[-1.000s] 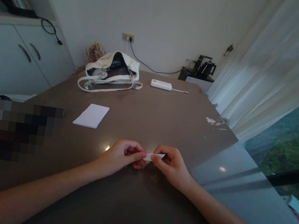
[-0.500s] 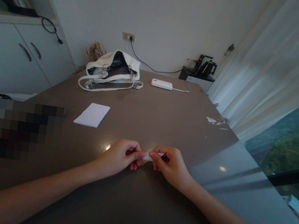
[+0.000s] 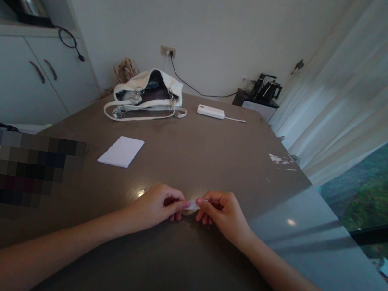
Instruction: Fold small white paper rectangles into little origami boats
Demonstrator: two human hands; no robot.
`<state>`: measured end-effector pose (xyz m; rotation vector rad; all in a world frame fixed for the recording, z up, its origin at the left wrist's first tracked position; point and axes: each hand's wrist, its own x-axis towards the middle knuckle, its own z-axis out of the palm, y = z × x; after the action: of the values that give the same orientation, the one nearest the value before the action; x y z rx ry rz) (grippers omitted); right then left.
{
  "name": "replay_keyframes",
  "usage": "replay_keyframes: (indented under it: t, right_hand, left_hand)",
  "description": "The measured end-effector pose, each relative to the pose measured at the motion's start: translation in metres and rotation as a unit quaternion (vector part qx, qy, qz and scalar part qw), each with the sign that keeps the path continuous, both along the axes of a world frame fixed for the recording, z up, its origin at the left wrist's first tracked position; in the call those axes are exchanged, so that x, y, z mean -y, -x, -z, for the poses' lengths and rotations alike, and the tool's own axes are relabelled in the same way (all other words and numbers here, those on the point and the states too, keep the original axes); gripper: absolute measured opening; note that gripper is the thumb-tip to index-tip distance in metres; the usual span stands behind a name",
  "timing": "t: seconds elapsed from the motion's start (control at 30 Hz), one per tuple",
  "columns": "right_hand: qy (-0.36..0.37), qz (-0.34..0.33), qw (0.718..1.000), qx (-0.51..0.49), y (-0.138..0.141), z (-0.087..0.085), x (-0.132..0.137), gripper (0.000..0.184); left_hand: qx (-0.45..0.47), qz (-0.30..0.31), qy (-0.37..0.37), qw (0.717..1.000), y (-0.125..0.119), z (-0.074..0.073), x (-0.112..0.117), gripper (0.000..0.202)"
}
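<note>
Between my two hands is a small white strip of paper [image 3: 192, 205], narrow and apparently folded. My left hand [image 3: 165, 205] pinches its left end between thumb and fingers. Its right end sits in a pinch of my right hand [image 3: 219, 211], with the other fingers curled under. Both hands are just above the brown table [image 3: 175, 269], near its front. Fingertips cover much of the strip, so its full shape is hidden. Beyond my left hand lies a stack of white paper sheets [image 3: 121, 151], flat on the table.
A white handbag [image 3: 167, 83] stands open at the table's far left. To its right lies a white power bank [image 3: 210, 112] with a short cable. White flakes [image 3: 279, 159] mark the right edge near the curtain [image 3: 311, 95]. A blurred patch [image 3: 23, 168] covers the left side.
Both hands keep their pinch on the paper strip, with slight finger shifts. The whole view has moved a little, so the surroundings sit slightly lower and to the right.
</note>
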<state>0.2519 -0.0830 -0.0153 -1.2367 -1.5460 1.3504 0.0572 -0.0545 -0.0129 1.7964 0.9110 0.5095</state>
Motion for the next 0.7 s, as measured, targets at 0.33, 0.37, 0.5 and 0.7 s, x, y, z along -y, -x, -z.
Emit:
replay_keyframes:
  t: [0.33, 0.37, 0.5, 0.7]
  right_hand:
    - [-0.096, 0.036, 0.993, 0.062, -0.0017, -0.0062, 0.0018, 0.039]
    - [-0.094, 0.037, 0.993, 0.053, -0.0018, -0.0064, 0.0017, 0.039]
    - [-0.05, 0.024, 0.998, -0.014, -0.0013, -0.0046, 0.0003, 0.037]
    - [-0.004, -0.03, 0.999, -0.028, -0.0003, -0.0025, -0.0005, 0.034]
  left_hand:
    - [0.038, 0.009, 0.07, 0.997, 0.0024, -0.0001, -0.0025, 0.036]
    - [0.042, 0.007, 0.076, 0.996, 0.0027, 0.0007, -0.0032, 0.038]
    - [0.039, -0.025, 0.048, 0.998, 0.0034, 0.0016, -0.004, 0.04]
    - [0.039, -0.007, 0.051, 0.998, 0.0031, 0.0007, -0.003, 0.041]
